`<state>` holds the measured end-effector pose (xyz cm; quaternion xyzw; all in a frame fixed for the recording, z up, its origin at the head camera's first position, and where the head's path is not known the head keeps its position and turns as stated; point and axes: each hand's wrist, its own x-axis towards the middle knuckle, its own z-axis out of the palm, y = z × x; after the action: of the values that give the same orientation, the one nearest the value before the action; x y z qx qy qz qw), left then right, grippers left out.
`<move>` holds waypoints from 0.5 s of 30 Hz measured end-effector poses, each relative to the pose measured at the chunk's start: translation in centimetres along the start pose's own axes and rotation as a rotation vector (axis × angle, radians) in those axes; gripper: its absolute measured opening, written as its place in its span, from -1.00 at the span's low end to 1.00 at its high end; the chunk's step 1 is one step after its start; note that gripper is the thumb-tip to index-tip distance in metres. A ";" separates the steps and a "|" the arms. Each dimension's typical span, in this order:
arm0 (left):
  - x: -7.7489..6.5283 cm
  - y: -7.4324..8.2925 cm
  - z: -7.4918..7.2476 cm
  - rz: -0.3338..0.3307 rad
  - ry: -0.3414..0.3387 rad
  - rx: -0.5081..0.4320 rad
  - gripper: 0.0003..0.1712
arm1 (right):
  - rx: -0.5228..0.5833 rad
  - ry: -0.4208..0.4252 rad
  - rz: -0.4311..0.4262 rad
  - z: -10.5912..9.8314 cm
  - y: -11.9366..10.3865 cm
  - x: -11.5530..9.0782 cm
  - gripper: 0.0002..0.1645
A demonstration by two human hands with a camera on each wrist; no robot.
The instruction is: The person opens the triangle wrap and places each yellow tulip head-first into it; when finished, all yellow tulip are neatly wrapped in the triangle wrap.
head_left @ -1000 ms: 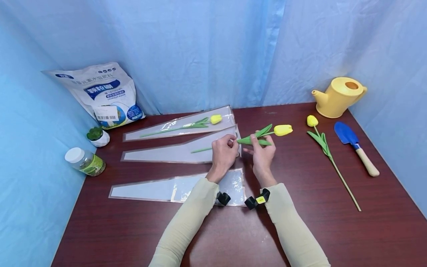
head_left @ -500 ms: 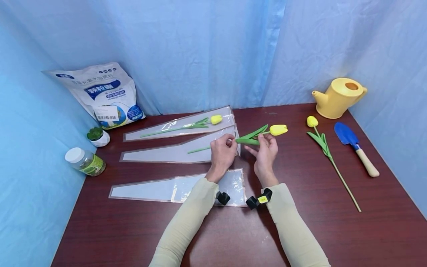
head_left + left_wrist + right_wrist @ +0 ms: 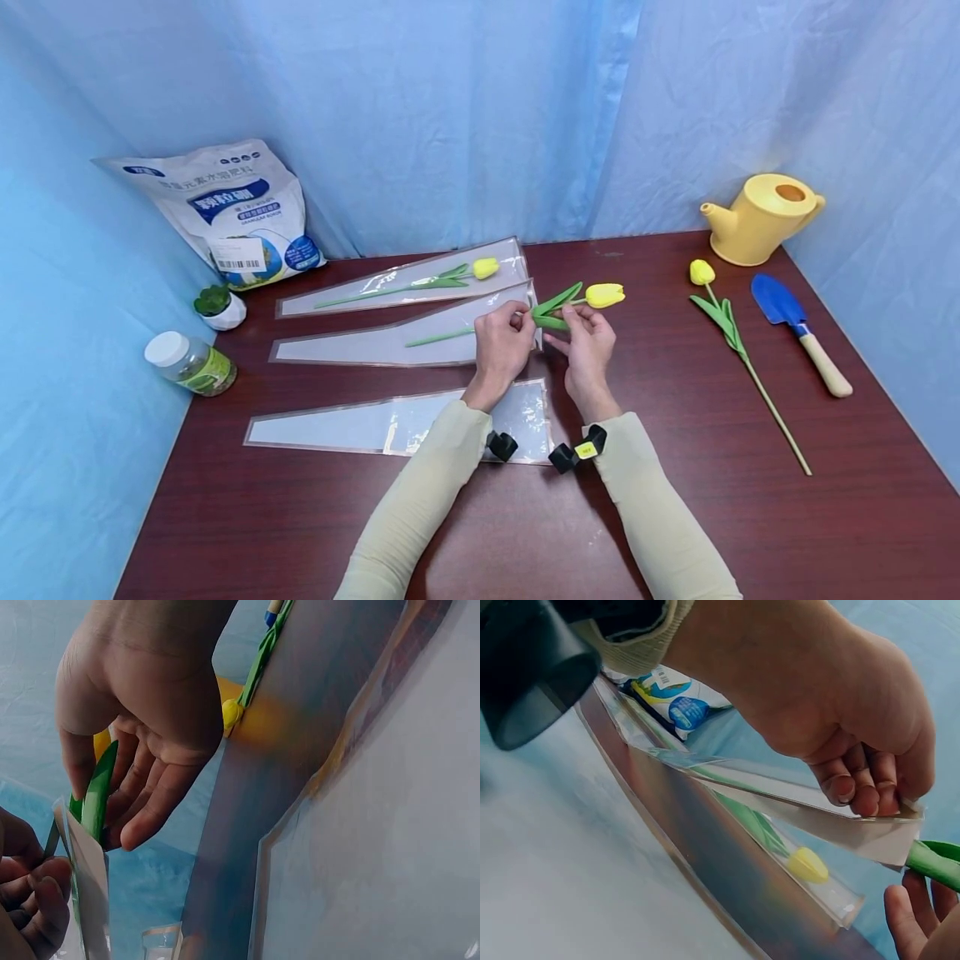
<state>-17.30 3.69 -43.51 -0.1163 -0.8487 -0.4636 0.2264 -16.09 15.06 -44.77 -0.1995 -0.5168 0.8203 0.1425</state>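
My left hand [image 3: 501, 346] pinches the open wide end of the middle flower sleeve [image 3: 360, 343], a clear-faced, pale-backed, tapered one. In the right wrist view the fingers of the left hand [image 3: 862, 712] grip its upper edge and the mouth gapes. My right hand [image 3: 590, 352] holds a yellow artificial tulip [image 3: 604, 295] between thumb and fingers, below its bloom. The tulip's stem shows inside the sleeve; its leaves [image 3: 96, 795] stand at the mouth and the bloom is outside. Part of the stem is hidden behind the left hand.
Behind lies a sleeve [image 3: 292, 309] with a tulip [image 3: 486, 267] inside; nearer is another sleeve [image 3: 315, 429]. At right are a loose tulip [image 3: 702, 272], a blue trowel [image 3: 780, 300] and a yellow watering can [image 3: 753, 225]. A fertilizer bag [image 3: 240, 217], potted succulent [image 3: 223, 310] and jar [image 3: 197, 367] stand left.
The tulip has slid leftward, its stem deeper in the middle sleeve and its leaves closer to the mouth. My right hand shifted its hold along the flower; the left hand stayed at the sleeve's edge.
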 end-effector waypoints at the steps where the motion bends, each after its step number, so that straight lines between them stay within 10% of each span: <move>1: 0.0 0.0 0.0 0.005 0.004 0.001 -0.89 | -0.005 -0.006 0.005 0.0 0.0 0.0 -0.91; 15: -0.1 0.1 -0.1 0.010 0.012 0.004 -0.89 | 0.101 0.023 0.103 -0.8 -0.4 0.9 -0.88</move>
<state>-17.17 3.69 -43.45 -0.1173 -0.8476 -0.4615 0.2342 -16.49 16.26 -44.88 -0.2278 -0.4619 0.8492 0.1163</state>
